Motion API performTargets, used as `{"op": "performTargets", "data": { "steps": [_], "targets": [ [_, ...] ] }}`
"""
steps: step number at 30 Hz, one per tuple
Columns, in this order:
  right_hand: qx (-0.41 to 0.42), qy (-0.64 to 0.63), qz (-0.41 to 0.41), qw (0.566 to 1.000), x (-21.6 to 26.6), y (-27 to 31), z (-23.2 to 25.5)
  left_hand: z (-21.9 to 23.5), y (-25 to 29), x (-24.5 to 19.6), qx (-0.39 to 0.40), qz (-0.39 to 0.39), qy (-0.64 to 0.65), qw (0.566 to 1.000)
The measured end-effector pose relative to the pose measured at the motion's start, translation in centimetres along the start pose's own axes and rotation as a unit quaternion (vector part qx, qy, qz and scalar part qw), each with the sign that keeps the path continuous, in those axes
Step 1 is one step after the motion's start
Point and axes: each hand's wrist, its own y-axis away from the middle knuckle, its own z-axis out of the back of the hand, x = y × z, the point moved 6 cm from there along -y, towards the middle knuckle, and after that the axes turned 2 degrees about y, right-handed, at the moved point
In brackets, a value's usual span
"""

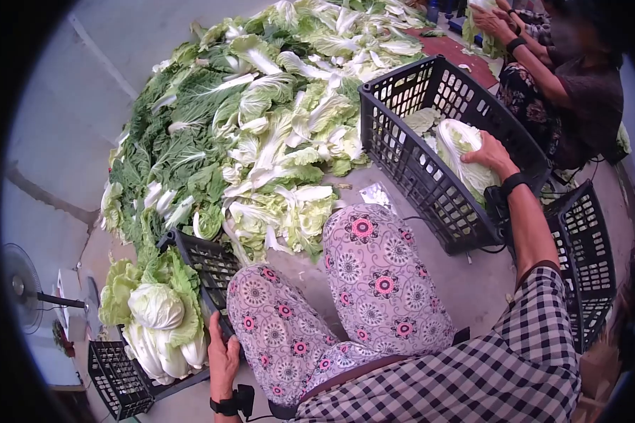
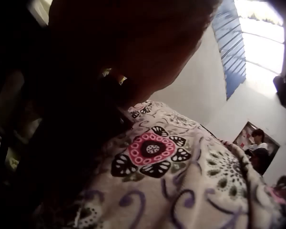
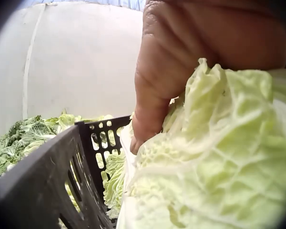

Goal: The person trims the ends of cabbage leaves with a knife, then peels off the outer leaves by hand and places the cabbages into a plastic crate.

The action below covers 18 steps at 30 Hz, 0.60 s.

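Pale-green cabbage (image 1: 460,141), white-ribbed w/ crinkled outer leaves, is held by R grip (image 1: 490,155), fingers curled round it, inside R black crate (image 1: 410,161); slotted walls are set around it, near rim close by; a gap is seen btwn it & the far long wall; L grip (image 1: 223,356), fingers fairly straight, is rested against L crate (image 1: 203,259) beside the knee (image 1: 257,292).

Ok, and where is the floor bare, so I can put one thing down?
The floor between the right thigh and the crate below the right hand looks mostly bare. It is crowded at the leaf heap and the cabbage pile.
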Motion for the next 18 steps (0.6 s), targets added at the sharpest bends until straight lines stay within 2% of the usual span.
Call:
{"op": "performTargets", "data": {
  "steps": [1,4,7,8,10,14,16,18],
  "targets": [
    [0.005,0.01,-0.006,1.0,0.2,-0.2,-0.6,-0.2,-0.1,0.0,-0.001,0.01,0.01,1.0],
    [0.049,0.009,-0.014,0.999,1.4,-0.3,-1.8,-0.6,-0.3,0.2,-0.048,-0.057,-0.053,0.996],
    [0.048,-0.031,0.009,0.998,-0.1,-1.7,-4.5,-0.8,-0.3,1.3,-0.061,-0.016,0.043,0.997],
    [0.04,-0.048,0.025,0.998,-0.6,-2.4,-5.4,-0.8,-0.3,1.5,-0.064,-0.011,0.031,0.997],
    [0.018,-0.094,0.016,0.995,-0.5,-2.3,-4.0,-0.5,-0.2,1.3,-0.07,0.001,0.008,0.998],
    [0.001,-0.188,0.093,0.978,1.1,-2.7,-1.9,-0.3,-0.3,1.3,-0.067,-0.017,0.021,0.997],
    [-0.001,-0.22,0.139,0.966,3.3,-0.8,0.8,-0.1,-0.2,1.1,-0.061,-0.023,0.041,0.997],
    [0.008,-0.229,0.186,0.955,6.5,2.6,2.9,0.6,-0.3,0.9,-0.071,-0.032,-0.006,0.997]
  ]
}}
